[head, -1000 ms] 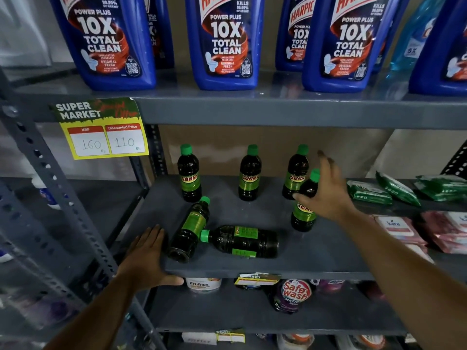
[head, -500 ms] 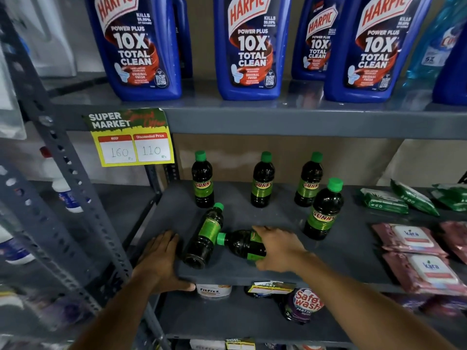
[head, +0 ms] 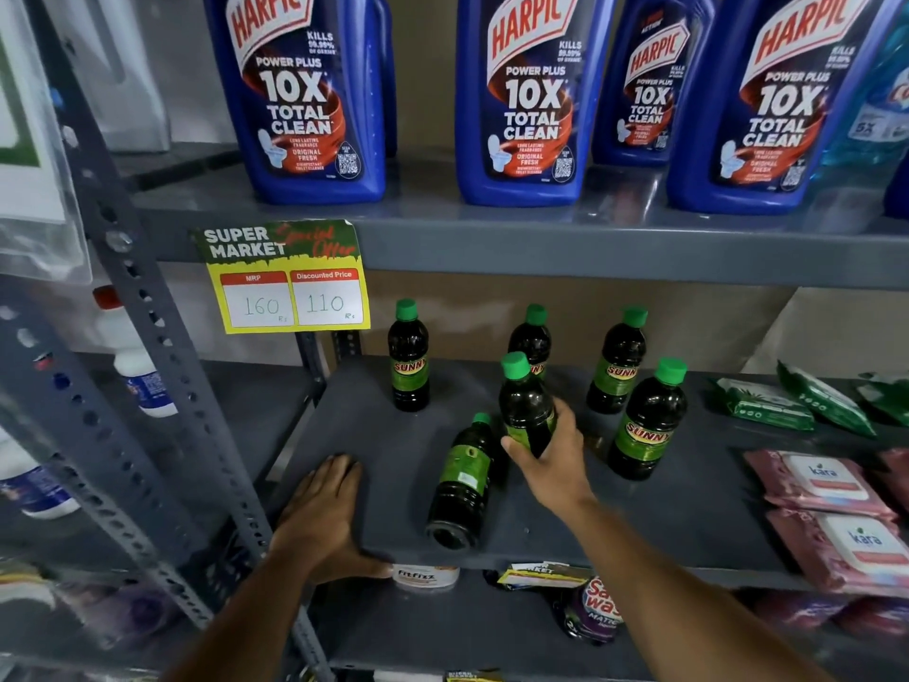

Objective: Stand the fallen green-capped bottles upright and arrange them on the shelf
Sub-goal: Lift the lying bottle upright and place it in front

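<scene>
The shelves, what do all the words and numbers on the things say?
"HARPIC POWER PLUS 10X TOTAL CLEAN": blue bottles, top shelf.
"SUPER MARKET", "MRP 160", "Discounted Price 110": yellow price tag.
"SUNNY": green-capped bottles.
"kara": pink packs.
"Fit Fizz": white tub below.
"Safe wash", partly hidden: purple pouch.
Too blurred: the small print, the fallen bottle's label, the green packs.

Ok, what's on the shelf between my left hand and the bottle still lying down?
Nothing: in the head view, only bare grey shelf separates the left hand from the fallen bottle.
</scene>
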Action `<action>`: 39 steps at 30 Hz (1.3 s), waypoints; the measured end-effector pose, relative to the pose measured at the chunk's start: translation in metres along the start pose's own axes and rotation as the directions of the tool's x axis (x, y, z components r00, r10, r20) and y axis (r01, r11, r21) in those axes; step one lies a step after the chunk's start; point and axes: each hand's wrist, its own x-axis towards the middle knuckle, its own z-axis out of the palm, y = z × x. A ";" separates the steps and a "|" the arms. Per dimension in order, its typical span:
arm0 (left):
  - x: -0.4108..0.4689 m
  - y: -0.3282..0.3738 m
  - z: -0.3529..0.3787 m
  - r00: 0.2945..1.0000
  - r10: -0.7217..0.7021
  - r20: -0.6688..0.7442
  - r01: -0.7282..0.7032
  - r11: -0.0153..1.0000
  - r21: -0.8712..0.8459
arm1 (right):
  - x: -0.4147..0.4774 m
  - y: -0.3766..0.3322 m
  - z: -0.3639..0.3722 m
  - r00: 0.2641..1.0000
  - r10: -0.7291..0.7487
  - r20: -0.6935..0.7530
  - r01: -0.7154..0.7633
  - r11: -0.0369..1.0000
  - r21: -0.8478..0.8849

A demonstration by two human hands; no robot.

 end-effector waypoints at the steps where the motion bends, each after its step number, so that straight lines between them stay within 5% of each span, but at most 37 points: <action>1: 0.000 0.000 0.000 1.000 -0.002 0.008 0.002 1.000 0.000 | 0.001 -0.001 0.000 1.000 -0.014 0.006 0.014 0.999 0.033; 11: 0.002 -0.002 0.001 1.000 0.010 -0.010 -0.010 1.000 0.001 | 0.002 0.007 0.002 0.995 -0.046 -0.088 0.035 0.992 -0.120; 26: 0.001 0.000 -0.002 0.999 -0.003 0.032 0.003 1.000 -0.007 | 0.012 0.011 0.004 0.991 0.132 -0.010 -0.132 0.991 -0.027; 39: 0.001 0.001 -0.003 1.000 -0.005 0.021 0.005 1.000 -0.005 | 0.007 0.009 0.004 0.989 0.114 -0.092 -0.121 0.990 -0.074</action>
